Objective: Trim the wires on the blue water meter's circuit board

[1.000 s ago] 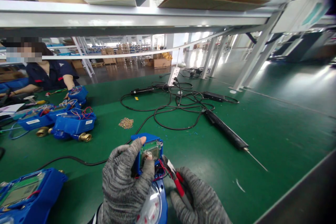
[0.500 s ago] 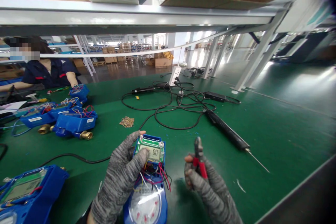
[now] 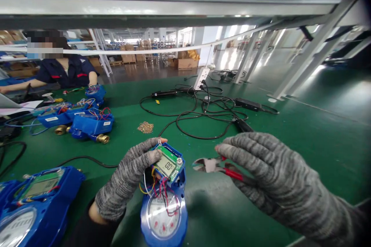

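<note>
My left hand [image 3: 131,170], in a grey knit glove, grips the upper part of a blue water meter [image 3: 164,208] standing on the green mat. Its thumb rests on the green circuit board with a small display [image 3: 167,164], which is tilted up out of the meter's housing. Red, yellow and white wires run from the board into the meter. My right hand [image 3: 269,173], also gloved, is closed on red-handled cutting pliers [image 3: 216,166]. The plier jaws point left, a short gap from the board's right edge.
More blue meters lie at the lower left [image 3: 34,200] and middle left [image 3: 91,123]. A small heap of brass parts [image 3: 145,127], tangled black cables [image 3: 203,112] and a power strip [image 3: 201,78] sit farther back. A person in a dark uniform [image 3: 65,73] works at the far left.
My right hand has risen and turned, bringing the pliers from upright to pointing left at the board. The circuit board is now lifted and tilted out of the meter.
</note>
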`<state>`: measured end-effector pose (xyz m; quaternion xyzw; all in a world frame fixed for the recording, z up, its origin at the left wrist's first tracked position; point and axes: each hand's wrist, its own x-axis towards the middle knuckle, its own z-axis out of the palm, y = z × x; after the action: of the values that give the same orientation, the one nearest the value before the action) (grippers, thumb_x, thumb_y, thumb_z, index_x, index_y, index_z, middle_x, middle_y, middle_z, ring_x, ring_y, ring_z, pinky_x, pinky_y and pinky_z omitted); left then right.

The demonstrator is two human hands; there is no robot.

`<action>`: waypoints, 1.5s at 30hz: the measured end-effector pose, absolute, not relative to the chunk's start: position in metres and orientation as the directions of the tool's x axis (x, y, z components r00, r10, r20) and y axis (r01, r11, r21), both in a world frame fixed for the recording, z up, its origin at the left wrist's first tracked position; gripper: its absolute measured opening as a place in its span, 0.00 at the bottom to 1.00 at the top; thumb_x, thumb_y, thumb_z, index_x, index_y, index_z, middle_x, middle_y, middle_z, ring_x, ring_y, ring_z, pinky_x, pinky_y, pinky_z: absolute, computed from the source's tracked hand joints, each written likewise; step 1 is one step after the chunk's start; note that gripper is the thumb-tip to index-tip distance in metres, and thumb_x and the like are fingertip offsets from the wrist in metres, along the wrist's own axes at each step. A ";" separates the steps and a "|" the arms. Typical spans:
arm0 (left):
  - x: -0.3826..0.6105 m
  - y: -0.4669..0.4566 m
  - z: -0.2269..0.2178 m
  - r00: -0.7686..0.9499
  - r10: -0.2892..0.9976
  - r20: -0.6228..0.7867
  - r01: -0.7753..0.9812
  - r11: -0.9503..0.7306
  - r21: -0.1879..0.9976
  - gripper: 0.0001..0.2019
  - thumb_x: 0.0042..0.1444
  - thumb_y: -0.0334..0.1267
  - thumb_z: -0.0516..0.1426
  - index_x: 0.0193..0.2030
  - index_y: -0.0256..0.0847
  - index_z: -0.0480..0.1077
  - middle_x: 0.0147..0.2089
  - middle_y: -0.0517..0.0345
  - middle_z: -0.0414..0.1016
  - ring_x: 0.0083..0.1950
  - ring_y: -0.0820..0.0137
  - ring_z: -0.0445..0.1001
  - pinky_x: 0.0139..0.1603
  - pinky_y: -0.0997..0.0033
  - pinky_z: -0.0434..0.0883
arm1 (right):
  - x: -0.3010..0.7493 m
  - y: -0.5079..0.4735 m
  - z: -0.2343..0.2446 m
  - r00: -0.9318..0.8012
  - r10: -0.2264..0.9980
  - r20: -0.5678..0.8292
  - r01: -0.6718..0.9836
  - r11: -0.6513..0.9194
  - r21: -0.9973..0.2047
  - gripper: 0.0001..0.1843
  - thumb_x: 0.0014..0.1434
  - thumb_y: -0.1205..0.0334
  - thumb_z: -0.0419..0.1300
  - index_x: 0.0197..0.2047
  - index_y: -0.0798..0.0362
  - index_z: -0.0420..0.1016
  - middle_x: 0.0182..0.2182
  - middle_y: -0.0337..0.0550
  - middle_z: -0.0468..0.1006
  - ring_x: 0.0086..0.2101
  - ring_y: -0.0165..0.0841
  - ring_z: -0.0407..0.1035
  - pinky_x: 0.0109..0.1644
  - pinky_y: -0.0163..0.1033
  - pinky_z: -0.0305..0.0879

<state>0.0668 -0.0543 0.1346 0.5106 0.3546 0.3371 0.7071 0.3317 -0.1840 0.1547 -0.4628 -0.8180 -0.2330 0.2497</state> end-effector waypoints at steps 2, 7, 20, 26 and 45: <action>0.066 -0.053 0.137 0.543 0.825 -0.156 -0.117 0.259 0.959 0.21 0.49 0.42 0.70 0.51 0.41 0.80 0.39 0.59 0.81 0.39 0.72 0.78 0.41 0.78 0.75 | 0.326 -0.175 0.179 -0.538 0.621 0.570 0.835 0.485 0.259 0.16 0.70 0.69 0.50 0.58 0.55 0.69 0.50 0.55 0.74 0.46 0.53 0.70 0.47 0.59 0.66; 0.063 -0.053 0.136 0.543 0.830 -0.124 -0.121 0.224 0.967 0.18 0.54 0.40 0.67 0.51 0.40 0.80 0.45 0.56 0.82 0.44 0.70 0.79 0.46 0.77 0.76 | 0.306 -0.158 0.210 -0.694 0.583 0.423 0.720 0.546 0.429 0.14 0.67 0.73 0.52 0.49 0.55 0.77 0.41 0.55 0.77 0.41 0.54 0.70 0.41 0.57 0.68; 0.064 -0.057 0.141 0.534 0.843 -0.061 -0.145 0.163 0.976 0.16 0.49 0.41 0.68 0.46 0.42 0.82 0.45 0.53 0.83 0.46 0.63 0.80 0.44 0.69 0.77 | 0.281 -0.144 0.231 -0.780 0.539 0.317 0.607 0.532 0.591 0.13 0.55 0.78 0.61 0.38 0.51 0.79 0.35 0.46 0.78 0.34 0.45 0.70 0.35 0.47 0.67; 0.063 -0.056 0.140 0.534 0.844 -0.057 -0.143 0.156 0.977 0.16 0.49 0.42 0.68 0.46 0.42 0.82 0.43 0.52 0.84 0.45 0.62 0.80 0.44 0.67 0.78 | 0.283 -0.142 0.229 -0.783 0.545 0.301 0.602 0.541 0.587 0.13 0.54 0.76 0.63 0.39 0.50 0.79 0.36 0.45 0.78 0.34 0.45 0.70 0.36 0.48 0.68; 0.064 -0.054 0.135 0.575 0.810 -0.115 -0.127 0.226 0.966 0.18 0.53 0.41 0.68 0.51 0.42 0.80 0.41 0.58 0.81 0.41 0.72 0.77 0.43 0.77 0.74 | 0.294 -0.133 0.218 -0.765 0.587 0.266 0.640 0.640 0.426 0.12 0.57 0.69 0.68 0.45 0.49 0.79 0.38 0.44 0.77 0.37 0.46 0.69 0.38 0.48 0.65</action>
<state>0.0638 -0.0536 0.1353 0.5282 0.3234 0.3283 0.7132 0.2941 -0.1328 0.2177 -0.3392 -0.9040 -0.2549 0.0513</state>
